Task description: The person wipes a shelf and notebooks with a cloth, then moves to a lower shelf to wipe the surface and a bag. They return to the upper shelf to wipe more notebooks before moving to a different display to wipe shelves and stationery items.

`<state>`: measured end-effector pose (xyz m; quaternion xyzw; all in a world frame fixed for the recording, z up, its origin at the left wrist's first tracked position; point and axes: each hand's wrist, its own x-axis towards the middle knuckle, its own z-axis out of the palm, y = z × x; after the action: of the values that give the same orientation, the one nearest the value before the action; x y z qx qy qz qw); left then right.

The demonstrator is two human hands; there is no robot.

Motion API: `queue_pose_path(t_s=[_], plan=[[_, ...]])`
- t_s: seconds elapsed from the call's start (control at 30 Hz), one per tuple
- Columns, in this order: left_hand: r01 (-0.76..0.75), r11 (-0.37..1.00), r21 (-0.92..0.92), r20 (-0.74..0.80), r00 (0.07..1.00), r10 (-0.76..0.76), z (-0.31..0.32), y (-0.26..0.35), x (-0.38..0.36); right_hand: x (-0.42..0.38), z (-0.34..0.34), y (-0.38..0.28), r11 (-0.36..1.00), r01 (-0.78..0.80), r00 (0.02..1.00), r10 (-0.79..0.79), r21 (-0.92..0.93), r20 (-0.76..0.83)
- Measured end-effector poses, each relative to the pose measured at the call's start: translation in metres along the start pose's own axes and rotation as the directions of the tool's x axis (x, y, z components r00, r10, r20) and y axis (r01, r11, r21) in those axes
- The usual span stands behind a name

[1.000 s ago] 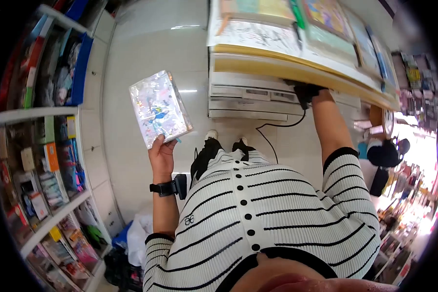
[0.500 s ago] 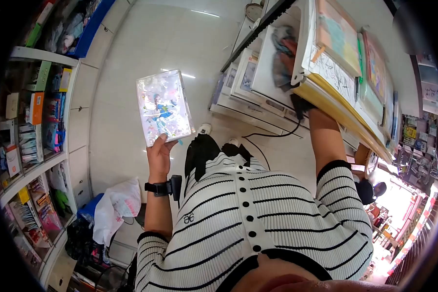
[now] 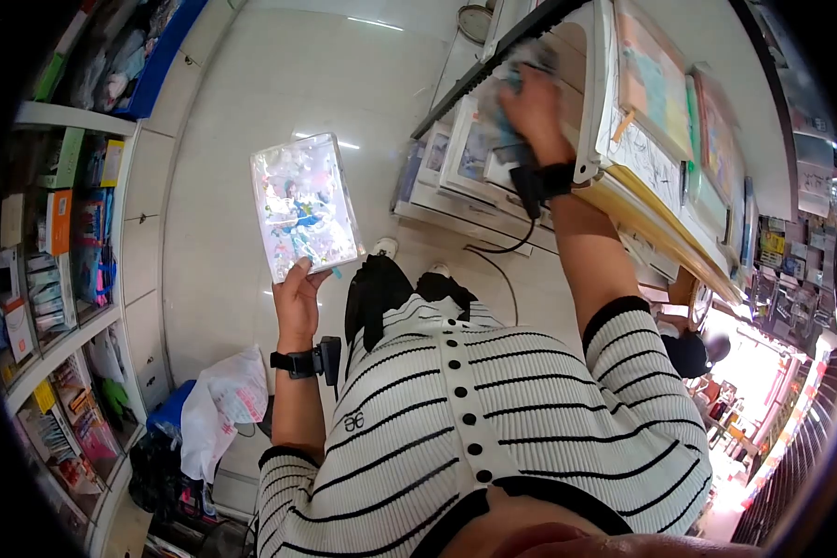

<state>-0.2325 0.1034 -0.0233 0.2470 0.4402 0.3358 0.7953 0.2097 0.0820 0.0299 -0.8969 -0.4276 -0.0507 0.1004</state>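
My left hand (image 3: 298, 290) grips the lower edge of a notebook (image 3: 305, 200) with a shiny clear cover, thumb on its front. A figure in blue is printed on that pale front, and the floor shows behind it. On the other side, my right hand (image 3: 536, 104) reaches into the rack at the upper right, smeared by motion. Its fingers press on a crumpled grey-blue cloth (image 3: 541, 58) over a white shelf surface (image 3: 575, 70). A dark strap with a small black device (image 3: 527, 189) is round the right wrist.
Boxed goods (image 3: 463, 153) stand low under the rack. Upright books and folders (image 3: 656, 84) fill its right part, beside a yellow edge (image 3: 660, 223). A black cable (image 3: 502, 270) trails over the floor. Stocked shelves (image 3: 65, 242) line the left, with a white plastic bag (image 3: 223, 405) below.
My right hand has moved up and left with the cloth, out from behind the rack's panel. My left hand and the notebook have shifted only slightly left in view.
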Motion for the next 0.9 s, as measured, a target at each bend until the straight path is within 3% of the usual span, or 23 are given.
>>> queue_pose_path(t_s=[0.03,0.07,0.13,0.17,0.23,0.3,0.43,0.53,0.67,0.73,0.8,0.83,0.9], plan=[[0.004,1.0,0.002,0.007,1.0,-0.004,0.002,0.001,0.001,-0.005,0.004,-0.012,0.965,0.228,0.97,-0.213,0.133,-0.12],[0.012,1.0,0.011,0.011,1.0,-0.012,0.005,0.003,0.002,-0.005,-0.002,-0.023,0.887,0.326,0.941,-0.338,0.327,-0.02],[0.021,1.0,0.023,0.02,1.0,-0.021,0.011,0.008,0.003,-0.016,-0.004,-0.034,0.767,0.258,0.939,-0.341,0.588,0.033],[0.015,0.999,0.029,0.028,1.0,-0.015,0.015,0.011,0.003,-0.023,-0.012,-0.034,0.769,0.255,0.941,-0.337,0.586,0.032],[0.01,0.999,0.033,0.034,0.999,-0.011,0.014,0.012,0.004,-0.038,-0.035,-0.026,0.825,0.213,0.977,-0.179,0.524,-0.115],[0.006,1.0,0.021,0.062,0.998,-0.007,0.01,0.011,0.008,-0.052,-0.052,0.009,0.841,0.09,0.987,-0.002,0.533,-0.163],[0.028,0.999,0.025,0.049,0.998,-0.029,0.006,0.012,0.011,-0.084,-0.074,0.097,0.959,-0.111,0.953,0.177,0.261,-0.245],[0.051,0.999,0.003,0.037,0.998,-0.051,0.003,0.01,0.011,-0.091,-0.064,0.12,0.97,-0.218,0.938,0.238,0.104,-0.252],[0.051,0.999,0.01,0.048,0.998,-0.051,0.0,0.007,0.013,-0.067,-0.022,0.07,0.978,-0.166,0.965,0.187,0.129,-0.182],[0.057,0.998,0.013,0.052,0.997,-0.057,0.0,0.007,0.014,-0.063,-0.013,0.027,0.946,0.017,0.995,0.017,0.323,-0.102],[0.084,0.996,0.005,0.062,0.994,-0.084,0.003,0.008,0.016,-0.068,-0.03,-0.019,0.898,0.232,0.972,-0.232,0.374,-0.046],[0.085,0.996,0.007,0.065,0.994,-0.086,0.006,0.01,0.015,-0.065,-0.038,-0.023,0.899,0.229,0.972,-0.229,0.374,-0.047],[0.07,0.997,0.014,0.089,0.993,-0.071,0.013,0.014,0.014,-0.062,-0.048,-0.028,0.732,0.106,0.963,-0.244,0.673,0.114]])
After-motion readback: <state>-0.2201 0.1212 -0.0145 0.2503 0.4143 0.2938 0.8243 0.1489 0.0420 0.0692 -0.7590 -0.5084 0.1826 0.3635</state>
